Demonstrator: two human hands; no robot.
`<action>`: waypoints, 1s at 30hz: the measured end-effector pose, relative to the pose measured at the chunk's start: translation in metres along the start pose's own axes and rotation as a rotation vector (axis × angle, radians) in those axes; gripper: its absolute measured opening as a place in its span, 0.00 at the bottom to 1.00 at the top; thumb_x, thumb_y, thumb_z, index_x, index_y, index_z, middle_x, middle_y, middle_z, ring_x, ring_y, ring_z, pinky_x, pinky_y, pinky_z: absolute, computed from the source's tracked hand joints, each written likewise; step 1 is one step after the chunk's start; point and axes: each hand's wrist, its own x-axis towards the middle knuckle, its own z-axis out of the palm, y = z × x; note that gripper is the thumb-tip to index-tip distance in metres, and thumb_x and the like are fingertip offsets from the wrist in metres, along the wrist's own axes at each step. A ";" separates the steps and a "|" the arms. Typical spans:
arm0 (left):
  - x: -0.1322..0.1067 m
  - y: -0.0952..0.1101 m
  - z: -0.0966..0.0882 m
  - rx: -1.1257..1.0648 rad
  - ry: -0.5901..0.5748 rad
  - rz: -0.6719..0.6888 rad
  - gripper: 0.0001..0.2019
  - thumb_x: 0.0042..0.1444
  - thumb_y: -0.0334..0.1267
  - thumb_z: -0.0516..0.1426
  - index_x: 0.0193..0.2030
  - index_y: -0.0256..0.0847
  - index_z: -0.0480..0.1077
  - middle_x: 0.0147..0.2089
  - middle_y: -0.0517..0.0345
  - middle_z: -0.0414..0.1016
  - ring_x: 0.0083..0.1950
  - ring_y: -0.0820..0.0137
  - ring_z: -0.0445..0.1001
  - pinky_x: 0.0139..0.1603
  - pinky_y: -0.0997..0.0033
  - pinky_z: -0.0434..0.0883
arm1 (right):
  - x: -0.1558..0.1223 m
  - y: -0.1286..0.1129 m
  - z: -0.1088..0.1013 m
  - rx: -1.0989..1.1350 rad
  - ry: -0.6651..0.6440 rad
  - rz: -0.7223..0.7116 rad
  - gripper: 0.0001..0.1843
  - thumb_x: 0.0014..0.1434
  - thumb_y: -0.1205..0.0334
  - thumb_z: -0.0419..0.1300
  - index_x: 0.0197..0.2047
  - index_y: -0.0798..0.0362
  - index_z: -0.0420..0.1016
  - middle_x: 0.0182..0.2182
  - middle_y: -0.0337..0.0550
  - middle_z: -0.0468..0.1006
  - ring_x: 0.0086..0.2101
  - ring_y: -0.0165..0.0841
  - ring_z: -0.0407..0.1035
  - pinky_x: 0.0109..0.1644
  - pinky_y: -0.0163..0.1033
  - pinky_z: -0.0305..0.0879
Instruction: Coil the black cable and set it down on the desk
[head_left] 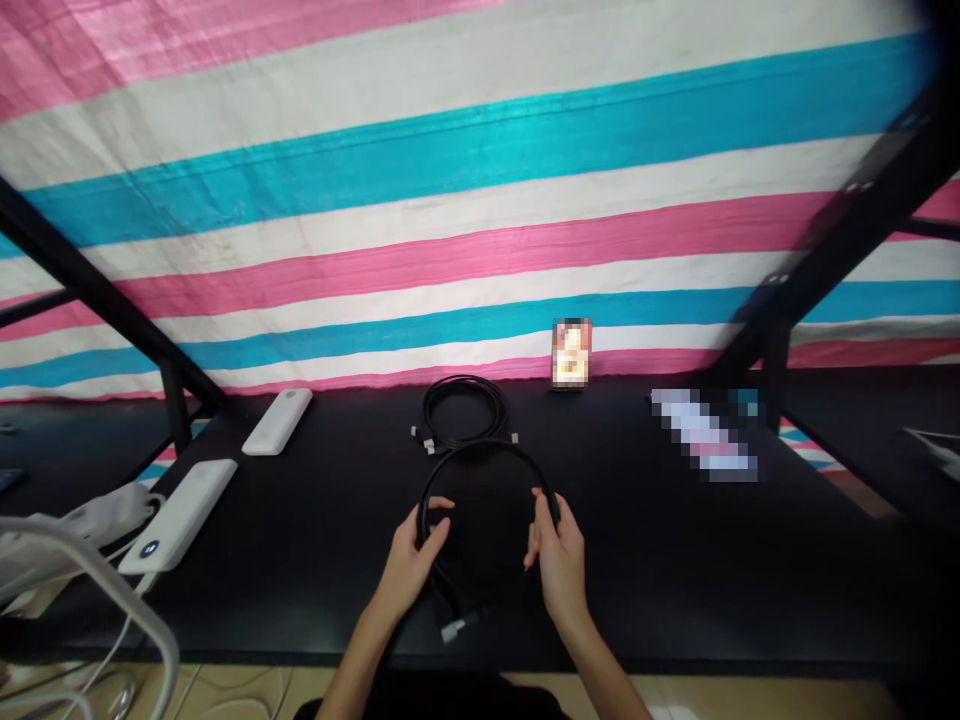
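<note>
A black cable [491,443] is bent into a large loop between my hands, near the front of the black table. My left hand [416,550] has its fingers curled round the loop's left side. On the right side, my right hand [556,545] grips the loop between thumb and fingers. A light-coloured plug [453,630] hangs at the bottom of the loop, near the table's front edge. Just behind lies a second black cable [465,382], coiled, with light plugs [429,447] at its left.
Two white power banks [184,515] lie at left, beside a white power strip [112,515] and white cords. A small blurred box [571,355] stands at the back; a blurred flat item [703,430] lies right. Black frame bars and a striped sheet [450,260] bound the table [675,580].
</note>
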 end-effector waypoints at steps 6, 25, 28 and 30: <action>0.012 0.004 0.013 -0.391 0.373 -0.095 0.22 0.46 0.53 0.59 0.42 0.40 0.68 0.19 0.72 0.50 0.18 0.81 0.52 0.19 0.82 0.53 | 0.003 -0.013 0.009 -0.071 -0.445 0.159 0.38 0.49 0.43 0.59 0.57 0.53 0.53 0.18 0.32 0.72 0.18 0.34 0.71 0.14 0.32 0.65; 0.105 0.034 -0.007 0.187 0.313 0.229 0.17 0.51 0.50 0.55 0.37 0.38 0.73 0.14 0.66 0.63 0.18 0.73 0.64 0.22 0.75 0.59 | 0.108 -0.042 0.049 -0.156 -0.221 -0.274 0.20 0.50 0.42 0.58 0.30 0.53 0.70 0.22 0.40 0.74 0.19 0.30 0.67 0.26 0.36 0.66; 0.102 0.034 -0.007 0.222 0.397 0.216 0.20 0.50 0.52 0.56 0.43 0.40 0.71 0.18 0.65 0.66 0.22 0.71 0.67 0.27 0.72 0.64 | 0.099 -0.047 0.055 0.230 -0.411 -0.157 0.22 0.47 0.41 0.63 0.35 0.50 0.68 0.27 0.38 0.74 0.29 0.32 0.71 0.44 0.43 0.68; 0.101 0.034 -0.006 0.280 0.525 0.247 0.26 0.46 0.52 0.59 0.50 0.40 0.67 0.28 0.60 0.70 0.30 0.67 0.71 0.36 0.66 0.68 | 0.090 -0.051 0.058 0.389 -0.553 -0.071 0.20 0.48 0.44 0.65 0.36 0.49 0.67 0.20 0.30 0.67 0.25 0.28 0.67 0.50 0.47 0.66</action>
